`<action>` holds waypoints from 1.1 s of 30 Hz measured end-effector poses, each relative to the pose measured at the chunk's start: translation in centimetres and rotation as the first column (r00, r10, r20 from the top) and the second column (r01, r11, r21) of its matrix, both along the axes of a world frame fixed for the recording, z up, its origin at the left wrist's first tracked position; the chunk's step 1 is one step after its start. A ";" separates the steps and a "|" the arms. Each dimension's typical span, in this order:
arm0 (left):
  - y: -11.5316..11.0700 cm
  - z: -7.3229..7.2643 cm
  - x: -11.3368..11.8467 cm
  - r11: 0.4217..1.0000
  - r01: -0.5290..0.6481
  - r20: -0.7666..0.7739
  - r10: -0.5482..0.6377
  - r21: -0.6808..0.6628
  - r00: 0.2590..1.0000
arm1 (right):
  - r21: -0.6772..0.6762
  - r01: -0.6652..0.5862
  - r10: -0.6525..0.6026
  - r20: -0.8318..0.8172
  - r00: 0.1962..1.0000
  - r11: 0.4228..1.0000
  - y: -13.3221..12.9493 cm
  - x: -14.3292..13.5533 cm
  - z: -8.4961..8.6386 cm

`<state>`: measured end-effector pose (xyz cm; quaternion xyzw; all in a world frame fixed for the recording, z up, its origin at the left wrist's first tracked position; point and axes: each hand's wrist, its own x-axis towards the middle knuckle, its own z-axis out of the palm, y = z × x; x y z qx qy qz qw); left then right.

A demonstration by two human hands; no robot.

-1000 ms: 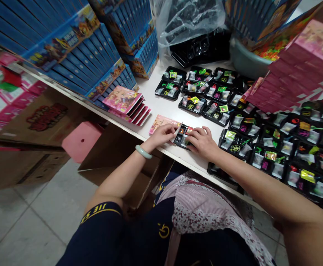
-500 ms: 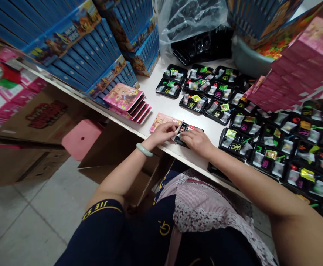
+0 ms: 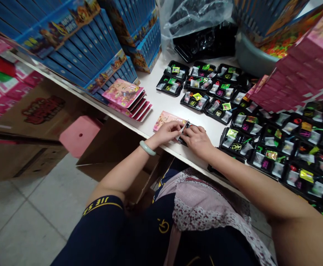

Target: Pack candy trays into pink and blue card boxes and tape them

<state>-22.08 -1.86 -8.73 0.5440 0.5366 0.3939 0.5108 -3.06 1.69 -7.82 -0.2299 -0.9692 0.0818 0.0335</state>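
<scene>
Near the table's front edge lies a pink printed card box (image 3: 167, 120), its flap raised at the right. My left hand (image 3: 167, 133), with a pale green bangle at the wrist, pinches that flap between thumb and fingers. Just right of it, my right hand (image 3: 198, 139) rests with bent fingers on a small black tray (image 3: 182, 141) and covers most of it. The tray sits against the raised flap. To the left, several folded pink card boxes (image 3: 125, 95) are stacked on the table.
Many filled black trays (image 3: 194, 100) spread over the right of the white table (image 3: 150, 82). Blue display boxes (image 3: 81, 55) stand at the left, pink boxes (image 3: 302, 70) and a grey basin (image 3: 252, 55) at the right. A pink stool (image 3: 80, 135) and open carton (image 3: 114, 147) are below.
My right hand has moved slightly left over the tray and covers more of it. My left hand still pinches the flap. The whole view has shifted a little.
</scene>
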 end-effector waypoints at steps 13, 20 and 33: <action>0.3 0.2 1.5 0.990 0.055 -0.204 -0.027 0.131 0.979 | -0.236 0.128 -0.117 0.061 0.991 0.963 -1.1 4.4 -1.1; 0.1 0.0 3.2 0.995 0.057 -0.055 -0.052 0.082 0.997 | -0.478 0.114 -0.250 -0.231 0.941 0.871 -0.3 2.9 -2.0; -1.1 1.6 4.7 0.981 -0.089 0.049 0.082 0.171 0.995 | -0.520 0.133 -0.448 -0.546 0.708 0.844 -0.8 2.5 -2.2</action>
